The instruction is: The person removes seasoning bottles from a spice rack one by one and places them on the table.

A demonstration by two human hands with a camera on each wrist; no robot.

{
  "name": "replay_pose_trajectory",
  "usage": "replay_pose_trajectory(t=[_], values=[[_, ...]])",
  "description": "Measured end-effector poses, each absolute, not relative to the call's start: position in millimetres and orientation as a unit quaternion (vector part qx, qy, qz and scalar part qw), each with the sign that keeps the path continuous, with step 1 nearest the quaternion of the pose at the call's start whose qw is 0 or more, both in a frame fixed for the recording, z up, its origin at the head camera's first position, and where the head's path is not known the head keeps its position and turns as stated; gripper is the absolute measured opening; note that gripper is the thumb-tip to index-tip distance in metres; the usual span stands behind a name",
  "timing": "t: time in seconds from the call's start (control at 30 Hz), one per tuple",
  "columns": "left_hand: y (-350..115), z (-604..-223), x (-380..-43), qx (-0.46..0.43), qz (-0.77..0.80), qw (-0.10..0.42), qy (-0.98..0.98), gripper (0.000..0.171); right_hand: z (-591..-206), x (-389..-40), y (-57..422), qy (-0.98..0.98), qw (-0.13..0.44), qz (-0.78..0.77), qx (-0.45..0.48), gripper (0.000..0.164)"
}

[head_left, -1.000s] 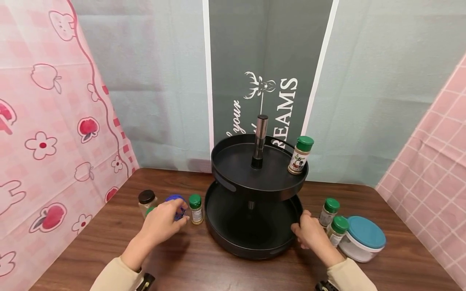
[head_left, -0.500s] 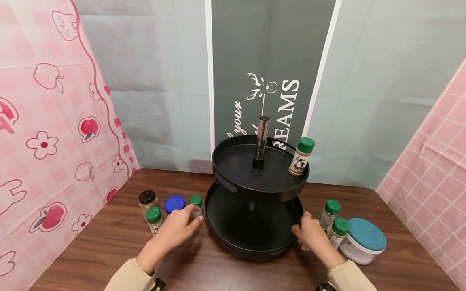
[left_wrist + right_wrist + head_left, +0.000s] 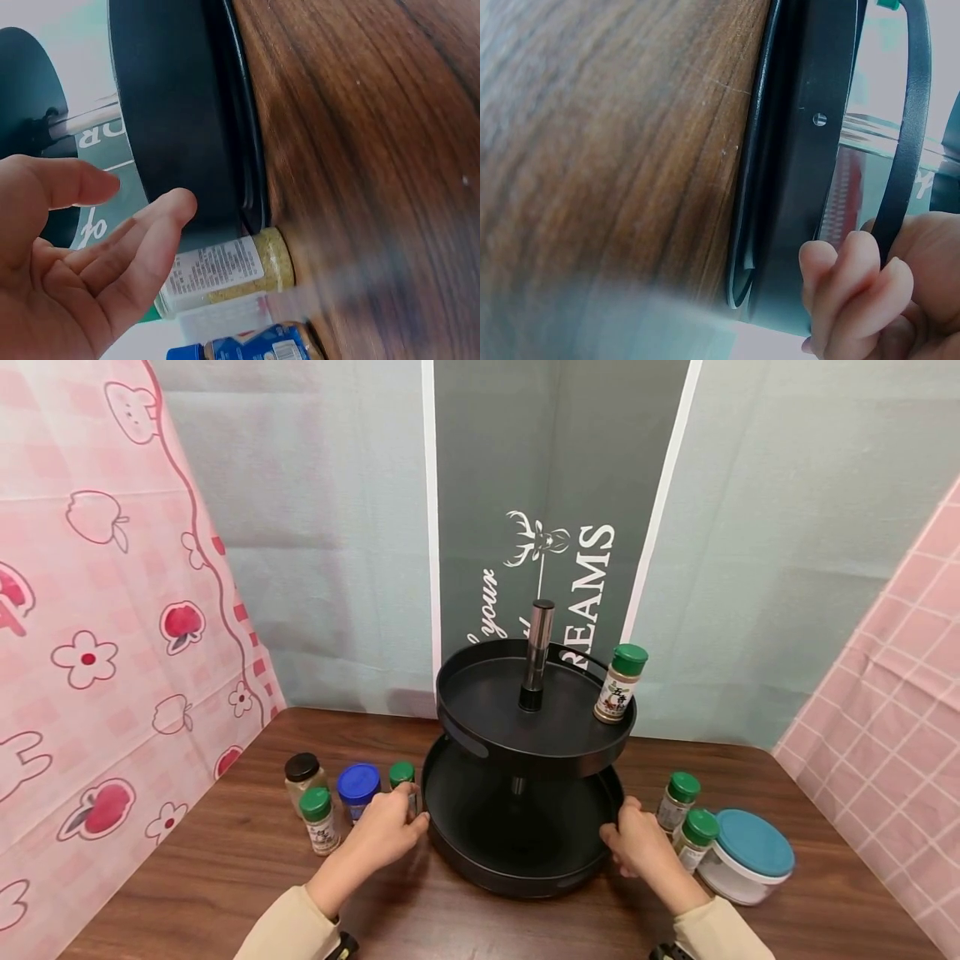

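Observation:
A black two-tier round tray (image 3: pixel 525 883) stands on the table, a metal post rising through its middle. At the right side of the lower tier, my right hand (image 3: pixel 636 837) grips the rim; in the right wrist view its fingers (image 3: pixel 859 274) are curled at the tray edge. My left hand (image 3: pixel 386 828) is close to the left rim, fingers loosely extended and thumb apart. Just behind it stands a green-capped spice jar (image 3: pixel 402 772), partly hidden; the left wrist view shows its white label (image 3: pixel 217 268). Another green-capped spice jar (image 3: pixel 617 689) stands on the upper tier.
Left of the tray are a blue-lidded jar (image 3: pixel 358 783), a black-capped jar (image 3: pixel 302 768) and a green-capped jar (image 3: pixel 320 822). To the right stand two green-capped jars (image 3: pixel 681 789) (image 3: pixel 699 828) and a blue-lidded round container (image 3: pixel 756 843). Curtains hang behind the table.
My left hand has moved right, from the blue-lidded jar past the green-capped jar to the tray's left rim. My right hand stays at the lower tier's rim.

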State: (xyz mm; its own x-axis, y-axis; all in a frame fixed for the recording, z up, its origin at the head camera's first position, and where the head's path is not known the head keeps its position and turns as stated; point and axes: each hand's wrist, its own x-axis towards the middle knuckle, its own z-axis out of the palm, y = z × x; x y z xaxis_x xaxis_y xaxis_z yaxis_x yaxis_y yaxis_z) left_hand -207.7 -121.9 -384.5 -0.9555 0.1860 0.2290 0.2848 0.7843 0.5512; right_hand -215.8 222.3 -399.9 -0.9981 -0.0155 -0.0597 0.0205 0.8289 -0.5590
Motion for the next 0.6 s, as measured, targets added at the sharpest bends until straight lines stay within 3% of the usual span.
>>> replay_pose_trajectory(t=[0.17, 0.4, 0.6], values=[[-116, -388, -211, -0.119, -0.288, 0.074, -0.947, 0.048, -400, -215, 222, 0.956, 0.027, -0.291, 0.001, 0.055], [-107, -390, -213, -0.106, -0.28, 0.063, -0.952, 0.031, -400, -215, 221, 0.957, 0.028, -0.29, -0.001, 0.059], [-97, -395, -213, -0.081, -0.309, 0.04, -0.947, 0.047, -400, -215, 222, 0.956, 0.025, -0.293, 0.001, 0.057]])
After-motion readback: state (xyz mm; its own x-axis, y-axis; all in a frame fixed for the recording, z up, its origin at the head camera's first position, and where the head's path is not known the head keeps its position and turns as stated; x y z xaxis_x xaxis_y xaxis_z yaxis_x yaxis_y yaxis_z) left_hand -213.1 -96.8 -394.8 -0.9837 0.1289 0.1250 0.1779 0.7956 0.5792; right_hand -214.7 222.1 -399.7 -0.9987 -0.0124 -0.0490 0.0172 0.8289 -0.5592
